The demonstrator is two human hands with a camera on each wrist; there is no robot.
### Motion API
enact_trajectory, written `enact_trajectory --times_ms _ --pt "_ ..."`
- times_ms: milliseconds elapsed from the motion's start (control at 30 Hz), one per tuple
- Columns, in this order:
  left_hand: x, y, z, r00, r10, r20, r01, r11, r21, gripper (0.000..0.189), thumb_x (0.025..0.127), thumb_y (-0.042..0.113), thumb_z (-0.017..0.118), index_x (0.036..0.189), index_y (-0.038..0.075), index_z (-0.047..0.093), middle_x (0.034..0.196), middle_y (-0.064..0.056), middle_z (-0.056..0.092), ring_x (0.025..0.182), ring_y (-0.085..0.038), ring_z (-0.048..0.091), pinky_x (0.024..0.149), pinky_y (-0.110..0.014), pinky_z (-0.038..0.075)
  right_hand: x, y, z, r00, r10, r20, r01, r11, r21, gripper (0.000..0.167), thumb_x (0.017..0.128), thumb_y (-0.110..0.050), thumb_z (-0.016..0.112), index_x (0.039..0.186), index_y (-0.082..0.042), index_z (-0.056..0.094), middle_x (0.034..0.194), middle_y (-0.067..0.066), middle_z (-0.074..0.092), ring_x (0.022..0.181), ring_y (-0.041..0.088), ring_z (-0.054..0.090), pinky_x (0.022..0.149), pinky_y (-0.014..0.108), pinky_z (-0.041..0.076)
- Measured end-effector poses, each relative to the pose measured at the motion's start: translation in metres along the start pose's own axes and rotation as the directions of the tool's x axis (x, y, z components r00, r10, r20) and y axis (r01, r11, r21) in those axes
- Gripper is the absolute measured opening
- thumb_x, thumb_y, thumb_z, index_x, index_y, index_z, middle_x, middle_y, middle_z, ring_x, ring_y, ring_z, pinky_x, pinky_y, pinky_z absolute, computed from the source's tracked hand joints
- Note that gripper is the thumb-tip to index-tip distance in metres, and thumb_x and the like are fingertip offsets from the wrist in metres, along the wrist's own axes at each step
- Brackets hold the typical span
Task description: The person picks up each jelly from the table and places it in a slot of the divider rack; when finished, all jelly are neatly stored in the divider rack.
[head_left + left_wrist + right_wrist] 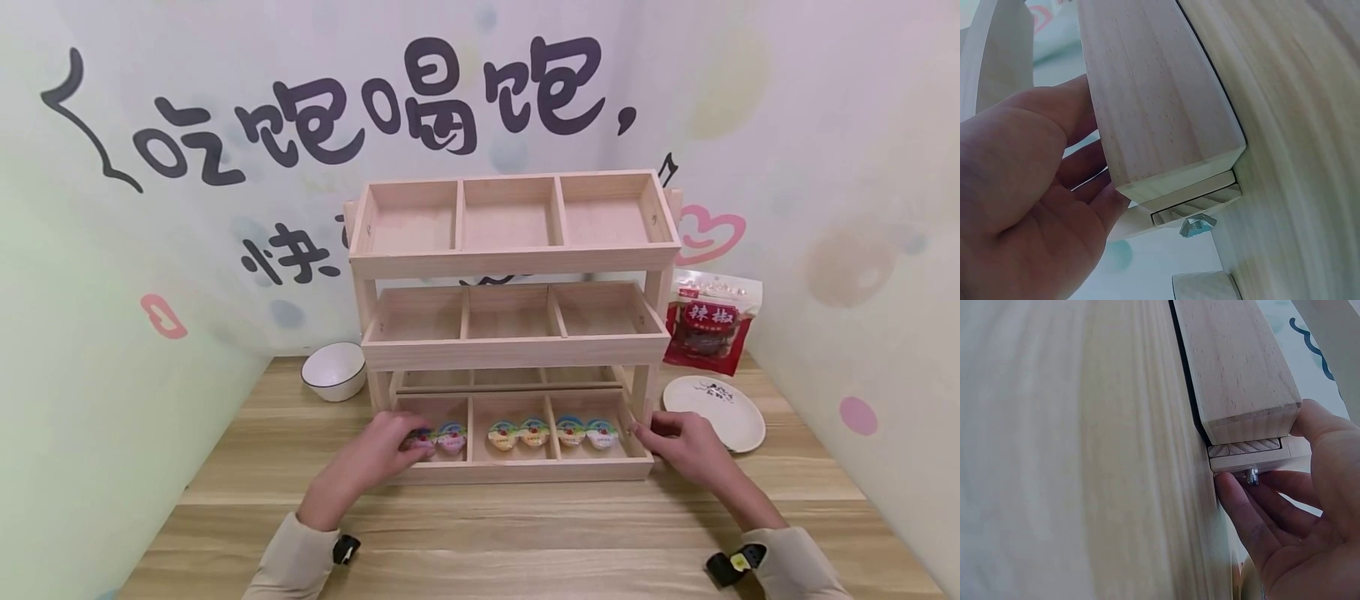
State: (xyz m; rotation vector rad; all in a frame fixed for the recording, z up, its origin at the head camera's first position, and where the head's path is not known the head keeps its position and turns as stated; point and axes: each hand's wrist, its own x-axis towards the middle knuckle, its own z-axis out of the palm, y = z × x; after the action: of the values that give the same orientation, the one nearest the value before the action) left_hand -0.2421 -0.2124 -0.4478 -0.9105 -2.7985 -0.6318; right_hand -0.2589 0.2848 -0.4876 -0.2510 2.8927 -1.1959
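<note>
A three-tier wooden rack (513,354) stands on the table, each tray split into three compartments. Paired jelly cups with colourful lids lie in the bottom tray: pink-purple jelly cups (452,439) at left, orange jelly cups (503,435) in the middle, blue-lidded jelly cups (601,434) at right. My left hand (382,442) reaches over the front board into the left compartment, thumb and fingers around the left cup, which they partly cover. At the tray's right end my right hand (686,446) grips the side, thumb (1316,419) at the top corner, fingers beside the wing nut (1252,476).
A white bowl (334,372) is on the table left of the rack. To the right lie a white plate (716,408) and, behind it, a red packet (711,323). The upper and middle trays hold nothing. Painted walls enclose the table (517,533) on the back and sides.
</note>
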Motion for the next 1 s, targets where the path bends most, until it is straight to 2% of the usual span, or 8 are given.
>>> enact_trajectory --times_ms 300,533,667,767,900,1000 --pt "-0.003 0.001 -0.002 1.0 -0.014 -0.018 0.014 1.0 0.001 0.03 0.093 0.016 0.086 0.116 -0.001 0.076 0.107 -0.012 0.08 0.097 -0.024 0.075 0.083 -0.04 0.063 0.0 0.0 0.001 1.0 0.005 0.008 -0.006 1.0 0.008 0.049 0.103 -0.042 0.075 0.131 -0.003 0.077 0.122 0.016 0.08 0.098 0.02 0.069 0.077 0.024 0.057" --pt "-0.012 0.0 -0.009 0.995 0.001 -0.099 0.001 1.0 0.02 0.044 0.09 0.019 0.089 0.126 -0.002 0.073 0.116 -0.017 0.08 0.102 -0.031 0.076 0.088 -0.046 0.064 0.005 0.0 0.005 1.0 -0.019 -0.004 0.019 1.0 0.011 0.049 0.102 -0.043 0.075 0.131 -0.003 0.077 0.119 0.015 0.081 0.095 0.019 0.068 0.075 0.023 0.056" --pt "-0.021 -0.001 -0.011 0.988 -0.029 -0.153 0.027 0.999 -0.017 0.052 0.091 0.026 0.089 0.134 0.003 0.072 0.129 -0.017 0.077 0.114 -0.035 0.076 0.096 -0.049 0.063 0.006 0.0 0.007 1.0 -0.026 0.0 0.026 1.0 -0.008 0.05 0.103 -0.043 0.075 0.131 -0.002 0.076 0.116 0.014 0.081 0.094 0.018 0.069 0.073 0.024 0.057" --pt "-0.031 -0.004 -0.011 0.973 -0.03 -0.229 0.02 0.999 -0.047 0.054 0.089 0.029 0.091 0.135 0.007 0.072 0.131 -0.014 0.077 0.114 -0.034 0.076 0.095 -0.048 0.064 0.006 -0.001 0.006 0.999 -0.04 -0.008 0.04 0.998 -0.053 0.049 0.103 -0.044 0.074 0.13 -0.003 0.077 0.116 0.013 0.082 0.096 0.018 0.072 0.074 0.025 0.058" --pt "-0.046 -0.015 -0.013 0.932 0.007 -0.362 -0.025 0.999 -0.045 0.05 0.084 0.019 0.095 0.126 0.003 0.073 0.117 -0.014 0.08 0.099 -0.03 0.079 0.082 -0.042 0.067 0.003 -0.003 -0.001 0.992 -0.113 -0.047 0.107 0.988 -0.108 0.048 0.102 -0.04 0.076 0.132 -0.003 0.076 0.119 0.017 0.081 0.099 0.024 0.079 0.078 0.032 0.065" --pt "-0.054 -0.025 -0.016 0.906 -0.021 -0.423 0.006 0.999 -0.037 0.05 0.081 0.014 0.096 0.122 -0.001 0.072 0.11 -0.015 0.078 0.096 -0.031 0.077 0.079 -0.042 0.067 0.0 -0.007 -0.009 0.979 -0.183 -0.094 0.171 0.977 -0.126 0.049 0.102 -0.036 0.077 0.135 0.0 0.073 0.124 0.022 0.079 0.105 0.033 0.079 0.081 0.041 0.068"
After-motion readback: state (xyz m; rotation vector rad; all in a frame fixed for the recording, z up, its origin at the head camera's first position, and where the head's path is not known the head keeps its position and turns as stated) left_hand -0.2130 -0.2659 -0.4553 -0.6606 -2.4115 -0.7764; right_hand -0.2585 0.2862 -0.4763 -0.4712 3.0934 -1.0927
